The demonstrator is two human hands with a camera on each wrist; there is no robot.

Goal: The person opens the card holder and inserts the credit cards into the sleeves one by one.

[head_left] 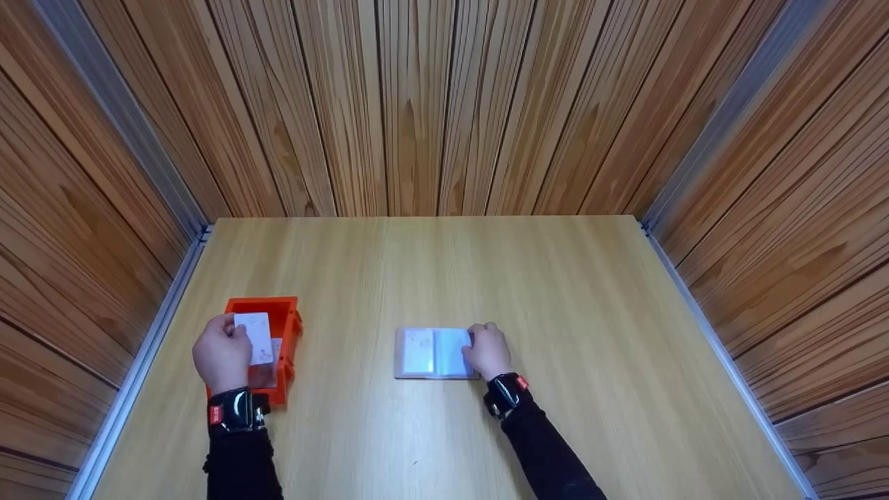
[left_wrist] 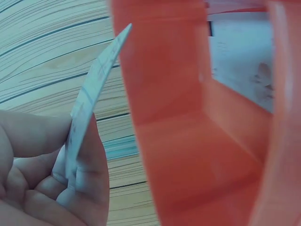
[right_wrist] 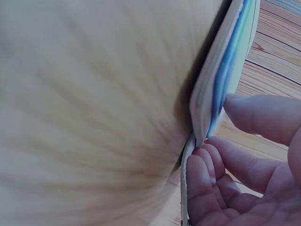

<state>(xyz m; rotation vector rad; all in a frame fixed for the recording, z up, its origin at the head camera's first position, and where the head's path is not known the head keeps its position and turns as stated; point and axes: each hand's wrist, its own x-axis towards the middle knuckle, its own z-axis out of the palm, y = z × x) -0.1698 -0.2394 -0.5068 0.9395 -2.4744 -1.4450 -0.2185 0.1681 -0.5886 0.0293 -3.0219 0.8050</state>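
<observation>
My left hand (head_left: 222,353) pinches a white card (head_left: 254,338) between thumb and fingers, over the left side of an orange plastic bin (head_left: 283,316). Faint markings show on the card, and the left wrist view has it tilted beside the bin wall (left_wrist: 164,84). An open card album (head_left: 418,353) with clear sleeves lies on the table, a pale card showing in its left page. At the album's right edge, my right hand (head_left: 489,351) grips the pages, thumb (right_wrist: 258,115) on the sleeve side and fingers curled at the edge.
More pale cards (left_wrist: 244,56) lie inside the orange bin. The light wood table (head_left: 430,278) is bordered by wood-plank walls (head_left: 417,104) at the back and both sides, with metal rails (head_left: 722,375) along the sides.
</observation>
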